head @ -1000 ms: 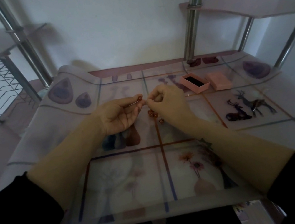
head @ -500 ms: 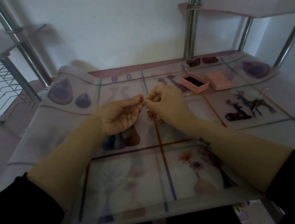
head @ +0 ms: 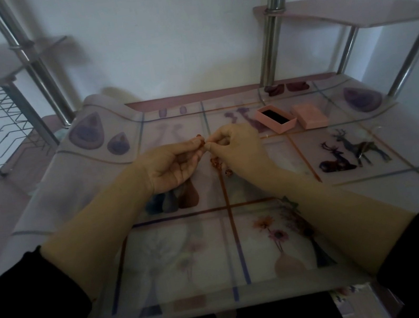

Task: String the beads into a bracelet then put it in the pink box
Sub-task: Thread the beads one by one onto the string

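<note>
Left hand [head: 171,166] curled, pinching a reddish bead [head: 200,141]. Loose beads [head: 216,162] lie on the table below. Right hand [head: 237,151] pinches in, tip to tip (holding what? cannot tell). Pink box [head: 275,119] sits open beyond.

No text, label, brand, number or sign can be read anywhere. The cover on the tabletop [head: 374,186] carries only pictures: deer [head: 351,153] nearer the person than the pink box [head: 285,127], and flowers [head: 273,231] nearer still. The pink box and the lid [head: 309,115] just beside it show plain faces.
</note>
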Motion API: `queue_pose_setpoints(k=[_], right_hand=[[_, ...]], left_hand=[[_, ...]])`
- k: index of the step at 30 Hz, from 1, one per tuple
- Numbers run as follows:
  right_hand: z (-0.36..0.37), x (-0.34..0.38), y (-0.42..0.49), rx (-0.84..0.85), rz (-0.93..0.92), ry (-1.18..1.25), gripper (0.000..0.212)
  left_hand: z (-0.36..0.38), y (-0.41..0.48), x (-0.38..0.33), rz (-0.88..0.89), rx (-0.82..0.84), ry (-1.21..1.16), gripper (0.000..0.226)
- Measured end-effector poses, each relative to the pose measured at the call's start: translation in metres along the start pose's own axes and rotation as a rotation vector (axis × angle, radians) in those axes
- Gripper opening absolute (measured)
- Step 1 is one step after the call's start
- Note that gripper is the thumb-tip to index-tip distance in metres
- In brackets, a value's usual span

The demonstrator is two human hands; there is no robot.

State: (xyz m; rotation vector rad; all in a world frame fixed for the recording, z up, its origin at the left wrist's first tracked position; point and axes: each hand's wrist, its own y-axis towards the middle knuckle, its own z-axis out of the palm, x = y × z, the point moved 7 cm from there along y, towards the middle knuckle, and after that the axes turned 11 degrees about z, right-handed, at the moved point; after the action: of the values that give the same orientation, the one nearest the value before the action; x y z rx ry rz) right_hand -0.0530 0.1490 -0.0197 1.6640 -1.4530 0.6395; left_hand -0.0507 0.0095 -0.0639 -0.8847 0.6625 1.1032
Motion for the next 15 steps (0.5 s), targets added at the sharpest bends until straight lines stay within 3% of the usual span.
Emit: queue_pose_setpoints(k=[7, 15], right_hand=[[-0.0035, 0.0006, -0.0014, -0.040, -0.016, 0.022, 0.007], [-0.0025, -0.0008, -0.0007, -0.043, -0.028, 0.041, 0.003]], left_hand=[[-0.0009, 0.0004, 0.0015, -0.006, 0.000, 0.002, 0.013], [0.0000, -0.0015, 0.0011, -0.010, -0.007, 0.027, 0.017]])
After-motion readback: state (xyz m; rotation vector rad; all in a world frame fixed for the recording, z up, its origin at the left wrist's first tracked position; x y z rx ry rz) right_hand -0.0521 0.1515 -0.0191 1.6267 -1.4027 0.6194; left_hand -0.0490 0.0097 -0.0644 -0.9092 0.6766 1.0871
